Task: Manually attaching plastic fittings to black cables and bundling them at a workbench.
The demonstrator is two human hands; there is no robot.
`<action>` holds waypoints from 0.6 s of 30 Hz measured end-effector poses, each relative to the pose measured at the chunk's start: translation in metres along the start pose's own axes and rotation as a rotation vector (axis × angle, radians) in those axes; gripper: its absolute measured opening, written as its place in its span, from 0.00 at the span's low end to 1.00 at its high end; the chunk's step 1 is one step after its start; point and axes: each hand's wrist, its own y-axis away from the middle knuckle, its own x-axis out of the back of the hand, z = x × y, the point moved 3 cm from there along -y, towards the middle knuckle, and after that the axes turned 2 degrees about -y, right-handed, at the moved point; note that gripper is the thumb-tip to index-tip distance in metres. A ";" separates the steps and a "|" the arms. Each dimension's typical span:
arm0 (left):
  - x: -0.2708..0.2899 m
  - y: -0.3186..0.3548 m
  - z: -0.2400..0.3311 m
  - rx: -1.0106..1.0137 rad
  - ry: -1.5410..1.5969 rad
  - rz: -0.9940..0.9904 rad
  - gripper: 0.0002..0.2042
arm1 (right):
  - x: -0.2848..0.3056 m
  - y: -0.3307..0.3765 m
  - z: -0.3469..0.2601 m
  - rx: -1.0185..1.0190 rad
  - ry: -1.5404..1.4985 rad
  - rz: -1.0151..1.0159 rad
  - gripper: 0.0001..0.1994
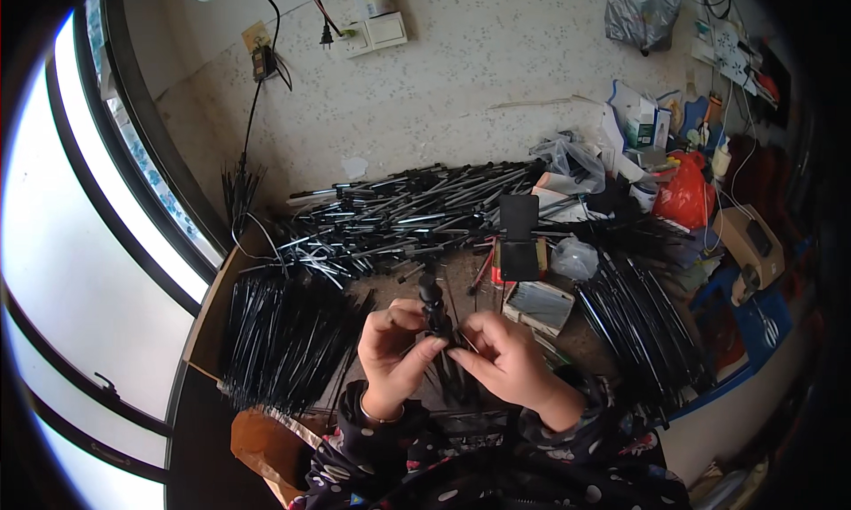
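Held piece: a dark, slender assembly with a rounded knob on top (pixel 433 319), upright-looking and standing between the two hands above the near middle of the bench (pixel 461 269); its lower part spreads into black, leg-like lengths (their ends blur into the dark clothing).
Left hand (pixel 390 349): grasping the assembly just below the knob, thumb pressed along its near side, fingers curled behind; a thin bracelet (pixel 382 419) circles the wrist.
Right hand (pixel 503 357): thumb and forefinger brought together against the assembly's right side; whether they pinch a thin part of it cannot be told.
Sleeves: dark with pale spots (pixel 558 419), gathered near both wrists.
Left bundle: many thin black rods (pixel 284 341) lying side by side, near the left hand.
Back heap: black and silvery rods (pixel 399 213) piled loosely toward the wall (pixel 461 75).
Right bundle: more black rods (pixel 643 324), lying at a slant beyond the right hand.
Between heap and right hand: a black two-part panel (pixel 519 222), a shallow pale-edged box (pixel 539 306) and a crumpled clear bag (pixel 574 259).
Far right: a red plastic bag (pixel 684 191) and a brown cardboard box (pixel 752 248).
Lower left: an open brown paper bag (pixel 261 448).
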 end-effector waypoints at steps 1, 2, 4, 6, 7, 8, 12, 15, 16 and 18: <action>-0.001 -0.001 0.001 -0.001 0.000 -0.001 0.19 | 0.002 -0.001 -0.003 0.001 0.000 0.001 0.12; -0.002 -0.002 0.002 0.017 -0.029 0.008 0.19 | 0.005 -0.003 -0.006 0.026 0.025 0.013 0.12; -0.002 -0.002 0.002 0.050 -0.087 0.027 0.21 | 0.009 -0.005 -0.009 0.078 0.076 0.036 0.12; -0.001 0.002 -0.002 0.094 -0.073 0.042 0.21 | 0.006 -0.001 -0.004 0.064 0.068 0.047 0.12; 0.001 0.006 -0.005 0.142 -0.061 0.057 0.22 | 0.003 0.002 0.002 0.045 0.058 0.059 0.13; 0.001 0.007 -0.007 0.191 -0.049 0.071 0.22 | 0.003 0.003 0.006 0.026 0.048 0.071 0.13; 0.003 0.004 -0.005 0.184 -0.074 0.077 0.24 | 0.005 0.002 0.009 0.093 0.040 0.114 0.13; 0.000 0.002 0.004 0.113 -0.139 0.003 0.23 | 0.002 0.010 0.019 -0.026 -0.132 0.165 0.12; -0.001 0.003 0.006 0.078 -0.172 -0.032 0.22 | 0.002 0.011 0.019 -0.086 -0.219 0.187 0.12; 0.003 0.004 0.008 0.066 -0.221 -0.060 0.21 | 0.002 0.011 0.015 -0.026 -0.175 0.166 0.12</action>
